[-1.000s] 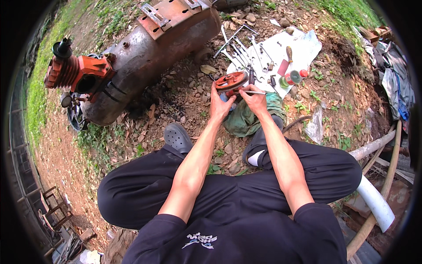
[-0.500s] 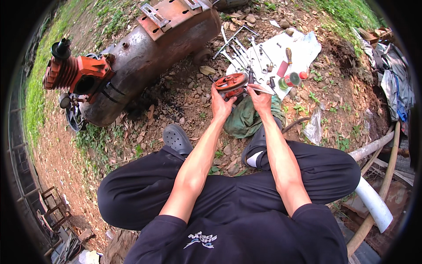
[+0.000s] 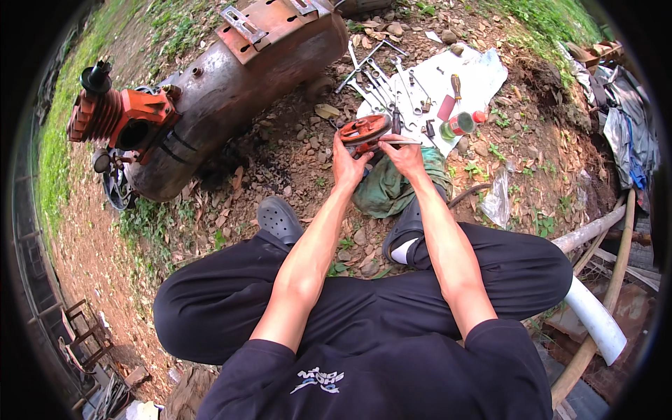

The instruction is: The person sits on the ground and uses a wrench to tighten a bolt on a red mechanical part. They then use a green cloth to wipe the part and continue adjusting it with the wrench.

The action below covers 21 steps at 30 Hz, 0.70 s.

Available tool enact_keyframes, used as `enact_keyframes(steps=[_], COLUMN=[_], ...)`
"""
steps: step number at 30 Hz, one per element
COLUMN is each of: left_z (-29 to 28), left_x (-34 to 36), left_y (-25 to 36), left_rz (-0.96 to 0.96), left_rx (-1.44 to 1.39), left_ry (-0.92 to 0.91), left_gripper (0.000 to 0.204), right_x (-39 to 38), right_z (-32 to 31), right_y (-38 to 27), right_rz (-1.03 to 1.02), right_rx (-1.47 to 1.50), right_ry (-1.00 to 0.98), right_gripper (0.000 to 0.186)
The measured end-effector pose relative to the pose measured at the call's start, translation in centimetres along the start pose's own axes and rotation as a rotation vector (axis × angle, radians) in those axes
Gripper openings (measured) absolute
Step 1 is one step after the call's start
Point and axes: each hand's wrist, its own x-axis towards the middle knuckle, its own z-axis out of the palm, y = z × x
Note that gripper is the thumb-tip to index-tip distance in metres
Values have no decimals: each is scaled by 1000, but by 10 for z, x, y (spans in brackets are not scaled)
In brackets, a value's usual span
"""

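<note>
The left hand (image 3: 346, 168) curled its fingers around the rim of a round red wheel (image 3: 367, 127), mid-scene by a crumpled green cloth (image 3: 383, 190). The right hand (image 3: 404, 158) pinched a slim, straight rod (image 3: 409, 143) beside it. Far left lay a rusty, cylindrical tank (image 3: 238, 91); far right, shiny metal wrenches (image 3: 406, 83) on a wrinkled white sheet (image 3: 483, 73).

Probably a yard (image 3: 91, 245): soil (image 3: 280, 150), grass (image 3: 560, 21)

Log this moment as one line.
left hand: holds orange pulley wheel | right hand: holds slim tool | nearby: wrenches on white sheet
</note>
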Motion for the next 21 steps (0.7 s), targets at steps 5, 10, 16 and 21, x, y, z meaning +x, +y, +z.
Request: enact_keyframes(steps=[5, 10, 16, 21], left_z=[-5, -14, -18, -17], left_x=[-2, 4, 3, 6], left_y=[7, -5, -1, -8], left_rz=[6, 82, 14, 63], left_rx=[112, 100, 14, 82], left_ry=[-49, -66, -182, -134], left_gripper=[108, 106, 104, 105], right_x=[-8, -31, -23, -21], right_z=[-6, 41, 22, 17], right_y=[1, -15, -1, -11], right_rz=[-151, -453, -194, -374], right_rx=[-60, -243, -31, -62], right_ry=[371, 213, 371, 289], right_gripper=[13, 11, 13, 14])
